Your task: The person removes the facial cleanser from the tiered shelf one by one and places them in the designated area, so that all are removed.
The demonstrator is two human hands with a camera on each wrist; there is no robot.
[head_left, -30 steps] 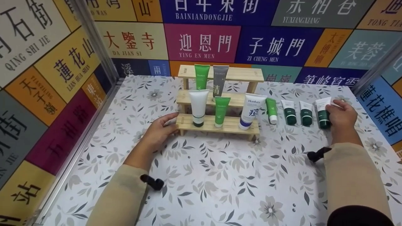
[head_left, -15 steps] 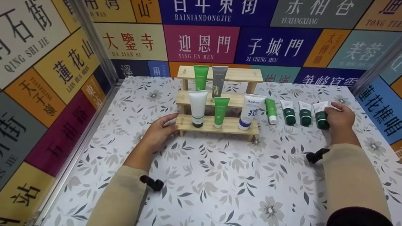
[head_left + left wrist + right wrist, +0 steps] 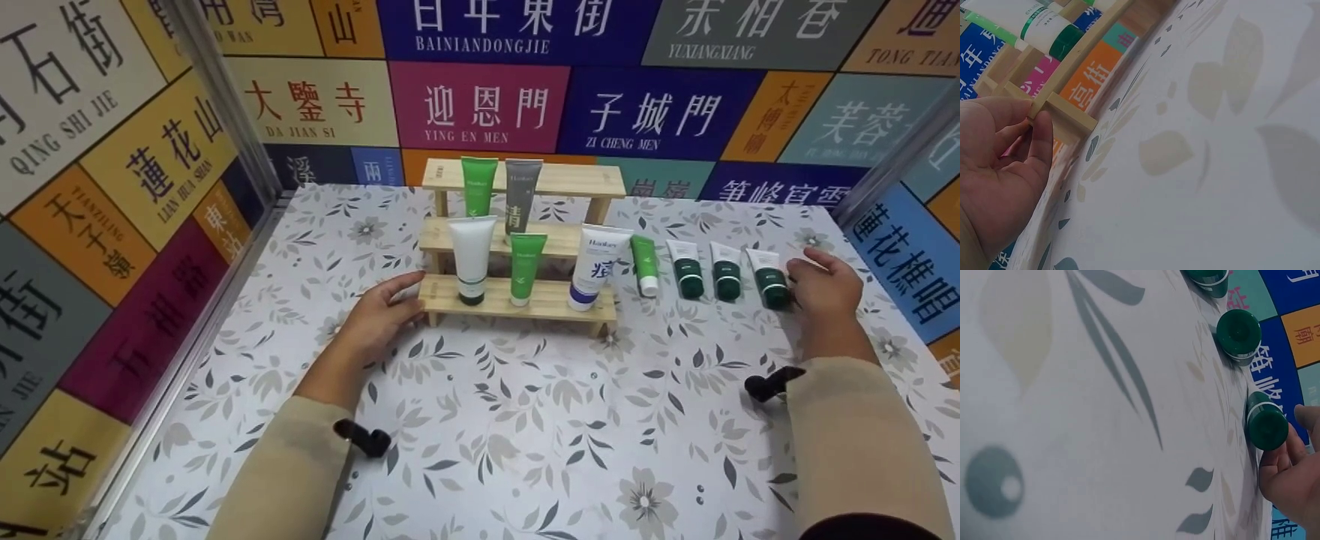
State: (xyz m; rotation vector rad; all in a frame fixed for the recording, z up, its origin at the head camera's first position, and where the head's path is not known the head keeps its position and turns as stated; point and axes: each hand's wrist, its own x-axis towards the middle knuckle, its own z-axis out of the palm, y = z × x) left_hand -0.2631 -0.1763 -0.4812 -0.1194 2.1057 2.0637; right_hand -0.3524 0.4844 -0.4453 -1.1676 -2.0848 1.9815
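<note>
My left hand (image 3: 382, 319) pinches the left end of the lowest step of a three-step wooden stand (image 3: 555, 309); in the left wrist view its thumb and fingertips meet at the corner of the wood. On the stand are a white tube (image 3: 472, 255), two green tubes and a grey tube (image 3: 520, 191), plus a white tube with blue print (image 3: 598, 262). My right hand (image 3: 827, 292) lies just right of a white-and-green tube (image 3: 768, 279), relaxed with its thumb lifted away. In the right wrist view that tube's dark green cap (image 3: 1269, 428) shows close to the fingers.
Left of that tube lie two similar white-and-green tubes (image 3: 726, 273) and a small green tube (image 3: 645, 264) beside the stand. A leaf-patterned cloth (image 3: 495, 420) covers the table. Panels with printed characters (image 3: 480, 105) stand behind and at both sides.
The right hand set the rightmost white-and-green tube down in line with the others, then let go and moved slightly right. The left hand stays at the stand.
</note>
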